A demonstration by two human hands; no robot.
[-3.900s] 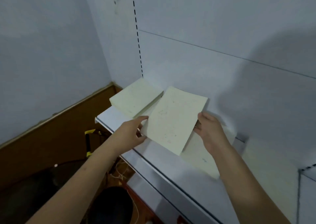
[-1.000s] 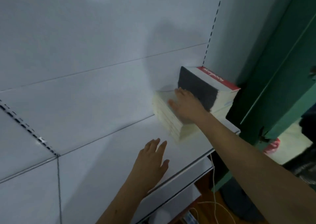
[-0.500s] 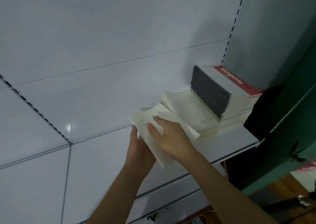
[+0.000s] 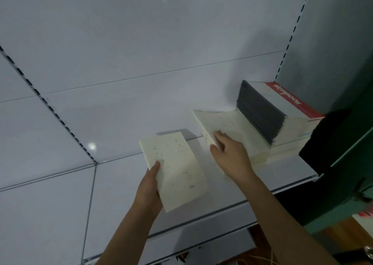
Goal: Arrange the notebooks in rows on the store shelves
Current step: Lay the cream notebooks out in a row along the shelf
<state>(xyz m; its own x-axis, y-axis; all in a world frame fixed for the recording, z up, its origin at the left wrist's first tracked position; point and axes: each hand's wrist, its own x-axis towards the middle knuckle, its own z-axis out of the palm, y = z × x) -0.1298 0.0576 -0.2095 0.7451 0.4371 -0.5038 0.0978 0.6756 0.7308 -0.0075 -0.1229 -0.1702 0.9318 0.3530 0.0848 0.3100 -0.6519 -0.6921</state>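
Note:
My left hand (image 4: pixel 149 192) grips a cream notebook (image 4: pixel 175 169) by its lower left edge and holds it above the white shelf (image 4: pixel 232 192). My right hand (image 4: pixel 232 155) reaches to a stack of cream notebooks (image 4: pixel 220 123) further right; its fingertips touch the stack's front left corner. Whether they grip a book is unclear. On the right half of that stack lies a second pile with dark spines and a white and red top cover (image 4: pixel 282 101).
White back panels (image 4: pixel 141 52) rise behind the shelf, with slotted uprights at the left (image 4: pixel 50 107) and right (image 4: pixel 290 32). A dark green frame (image 4: pixel 343 153) stands at the shelf's right end. A lower shelf edge (image 4: pixel 197 242) and wooden floor lie below.
The view has turned from the left end of the shelf to its right end. My right hand took a cream notebook off the stack, passed it to my left hand, and went back to the stack.

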